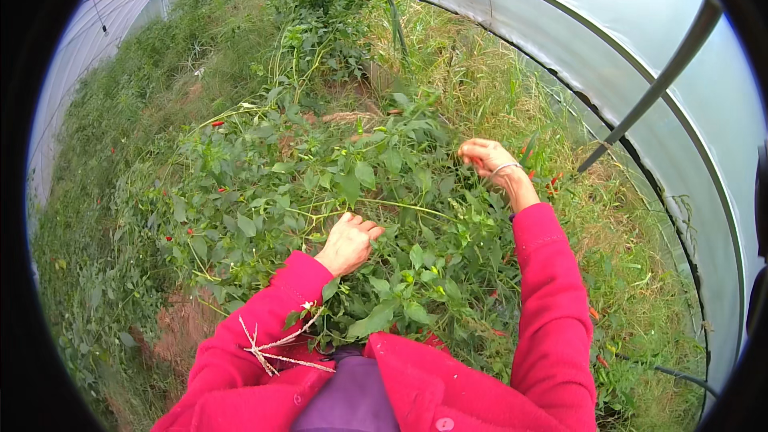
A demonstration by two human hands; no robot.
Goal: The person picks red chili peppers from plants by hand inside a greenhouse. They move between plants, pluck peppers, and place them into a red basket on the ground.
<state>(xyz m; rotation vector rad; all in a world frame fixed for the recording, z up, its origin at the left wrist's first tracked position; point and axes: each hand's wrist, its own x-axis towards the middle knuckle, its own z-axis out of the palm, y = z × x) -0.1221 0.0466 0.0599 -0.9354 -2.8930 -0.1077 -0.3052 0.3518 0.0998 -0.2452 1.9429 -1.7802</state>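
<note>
Chili pepper plants (365, 175) with broad green leaves spread before me. My right hand (493, 159) is raised at their right side, fingers curled around a red chili pepper (477, 161) that partly shows. Nearer my body, my left hand (349, 243) is among the leaves, its fingers bent just below a long pale-green stem (408, 206). Whether it grips a stem is hidden. More red chilies (553, 181) hang to the right of my right wrist, and another red chili (218, 123) lies on the foliage at the far left.
A polytunnel's plastic wall (600, 66) curves along the right, with a slanted metal pole (654, 87) near my right arm. Tall dry grass (480, 78) grows along that wall. A dark hose (684, 376) is at lower right. A dry grass seed head (258, 350) clings to my left sleeve.
</note>
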